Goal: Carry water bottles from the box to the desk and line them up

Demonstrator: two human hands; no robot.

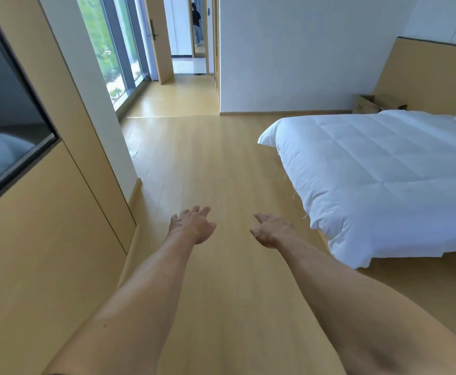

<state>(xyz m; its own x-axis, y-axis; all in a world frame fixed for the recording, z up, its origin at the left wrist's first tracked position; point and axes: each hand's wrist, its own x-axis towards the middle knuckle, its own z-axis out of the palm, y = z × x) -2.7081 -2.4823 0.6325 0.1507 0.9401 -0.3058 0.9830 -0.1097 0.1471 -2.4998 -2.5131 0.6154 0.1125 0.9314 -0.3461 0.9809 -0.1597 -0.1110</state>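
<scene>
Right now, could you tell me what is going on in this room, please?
A person is holding both bare arms out over the wooden floor. The left hand and right hand are open and hold nothing. No water bottle is in view. A cardboard box stands open by the far wall beyond the white bed. Another person stands far off in the hallway.

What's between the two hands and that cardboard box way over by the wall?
In the head view, bare wood floor and the white bed lie between the empty left hand, right hand and the cardboard box.
</scene>
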